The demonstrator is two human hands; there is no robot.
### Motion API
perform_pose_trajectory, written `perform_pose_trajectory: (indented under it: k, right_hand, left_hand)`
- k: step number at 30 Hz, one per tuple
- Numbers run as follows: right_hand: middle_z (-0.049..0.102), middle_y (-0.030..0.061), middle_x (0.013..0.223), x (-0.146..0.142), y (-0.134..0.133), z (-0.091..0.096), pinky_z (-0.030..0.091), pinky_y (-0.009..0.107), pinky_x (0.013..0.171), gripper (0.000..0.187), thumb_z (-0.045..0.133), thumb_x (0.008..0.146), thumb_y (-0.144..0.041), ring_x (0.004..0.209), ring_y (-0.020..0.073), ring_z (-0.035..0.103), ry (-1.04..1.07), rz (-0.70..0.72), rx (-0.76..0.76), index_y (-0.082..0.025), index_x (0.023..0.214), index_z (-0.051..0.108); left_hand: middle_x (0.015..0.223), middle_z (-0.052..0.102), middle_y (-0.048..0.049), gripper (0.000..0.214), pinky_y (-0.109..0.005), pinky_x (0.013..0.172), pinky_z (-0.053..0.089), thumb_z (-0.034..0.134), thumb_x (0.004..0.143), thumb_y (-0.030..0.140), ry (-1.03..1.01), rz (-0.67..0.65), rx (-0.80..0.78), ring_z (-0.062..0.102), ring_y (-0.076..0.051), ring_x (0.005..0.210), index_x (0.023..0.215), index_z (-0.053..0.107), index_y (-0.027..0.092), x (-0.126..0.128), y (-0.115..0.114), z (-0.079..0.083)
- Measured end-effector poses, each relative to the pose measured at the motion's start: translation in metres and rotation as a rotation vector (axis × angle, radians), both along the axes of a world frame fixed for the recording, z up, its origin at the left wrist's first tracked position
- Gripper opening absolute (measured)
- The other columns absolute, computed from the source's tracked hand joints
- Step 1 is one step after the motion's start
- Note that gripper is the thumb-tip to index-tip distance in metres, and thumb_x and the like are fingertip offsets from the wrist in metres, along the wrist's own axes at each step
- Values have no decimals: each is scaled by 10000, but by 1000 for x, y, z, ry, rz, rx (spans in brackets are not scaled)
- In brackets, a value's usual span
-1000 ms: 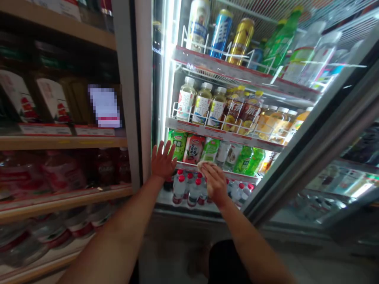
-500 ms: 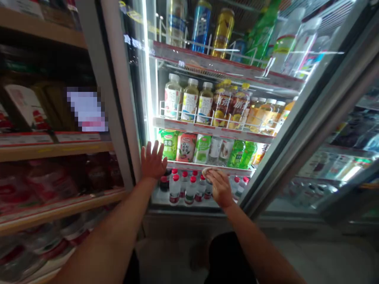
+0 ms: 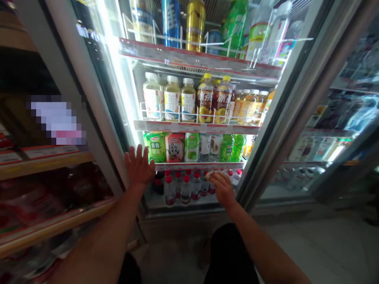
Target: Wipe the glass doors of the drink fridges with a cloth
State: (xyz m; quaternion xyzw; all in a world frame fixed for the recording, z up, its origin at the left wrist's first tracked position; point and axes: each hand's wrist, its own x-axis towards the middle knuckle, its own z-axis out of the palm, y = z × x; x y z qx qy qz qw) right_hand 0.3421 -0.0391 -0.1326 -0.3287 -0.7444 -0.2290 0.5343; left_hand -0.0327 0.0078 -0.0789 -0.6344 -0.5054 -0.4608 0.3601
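At the front of the lit drinks cooler (image 3: 183, 215), the left hand (image 3: 139, 167) is fanned out wide by the glass (image 3: 254, 59), while the right hand (image 3: 222, 187) has its fingers bunched over a pale wad (image 3: 209, 174), in front of the red-capped bottles (image 3: 186, 189) at the bottom. I'd keep those fingers flat and press evenly so it doesn't crumple. It's small, off-white and mostly covered, so cloth or sponge is honestly hard to call.
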Motion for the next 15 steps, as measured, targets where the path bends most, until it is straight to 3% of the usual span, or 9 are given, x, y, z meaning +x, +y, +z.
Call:
perform_pose_trajectory:
  k: [3,6,8,13,15]
  right_hand:
    - [739,69,1134,17,2,4,540,398,1028,327,475,951,-95,1199,177,609,16,-7,-23,-206,1110,738]
    - [720,87,1169,37,8,20,510,426,1048,320,472,952,-115,1210,191,605,158,-100,24,-196,1139,718]
    - [707,95,1194,44,11,21,501,432,1038,307,490,948,-124,1208,201,605,206,-162,59,-191,1167,694]
    - [680,125,1205,49,8,-14,518,451,968,277,491,946,-155,1158,230,606,220,-242,0,-187,1154,672]
    - [679,127,1192,55,8,-20,529,453,959,267,498,941,-172,1131,229,612,251,-239,-33,-190,1138,678]
  left_hand:
    - [1640,280,-129,672,-609,1252,120,447,961,365,0,-4,20,55,-308,1568,1587,245,227,-1,2,0]
    - [1623,312,-146,662,-618,1257,86,451,952,385,-51,-27,-11,57,-308,1568,1572,294,217,-1,3,-1]
    - [1624,312,-140,661,-618,1262,61,456,949,392,-78,-49,-26,52,-305,1568,1569,305,222,-1,3,-1]
    - [1631,299,-131,673,-614,1266,67,468,951,372,-63,-49,-19,33,-292,1569,1581,274,233,0,2,0]
    - [1633,293,-131,673,-619,1265,68,473,949,370,-67,-54,-22,33,-299,1569,1579,281,229,0,1,0]
